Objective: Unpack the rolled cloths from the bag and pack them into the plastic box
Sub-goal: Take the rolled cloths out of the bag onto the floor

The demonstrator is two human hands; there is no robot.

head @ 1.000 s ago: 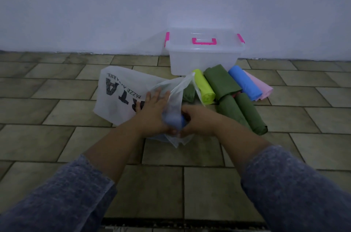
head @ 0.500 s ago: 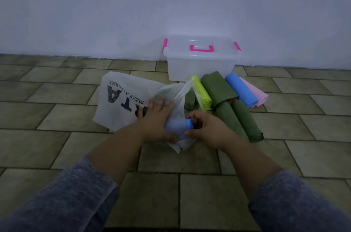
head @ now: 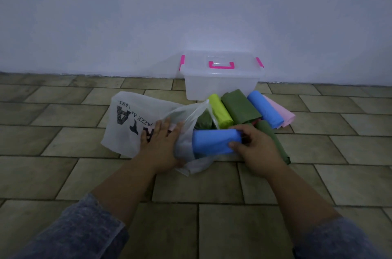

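A white plastic bag [head: 129,123] with black lettering lies on the tiled floor. My left hand [head: 161,142] presses flat on it near its opening. My right hand [head: 254,146] grips the right end of a blue rolled cloth [head: 214,141], most of which is out of the bag's mouth. Behind lie several rolled cloths: a lime one [head: 219,110], dark green ones [head: 239,107], another blue one [head: 265,109] and a pink one [head: 280,113]. The clear plastic box [head: 220,87] with pink latches stands against the wall, its lid on.
A pale wall [head: 191,15] rises right behind the box. Tiled floor [head: 63,142] stretches to both sides and toward me. Another dark green roll [head: 204,121] shows just behind the bag's mouth.
My right hand has drawn the blue rolled cloth rightward out of the bag; it was mostly inside before. My left hand stays pressing on the bag.
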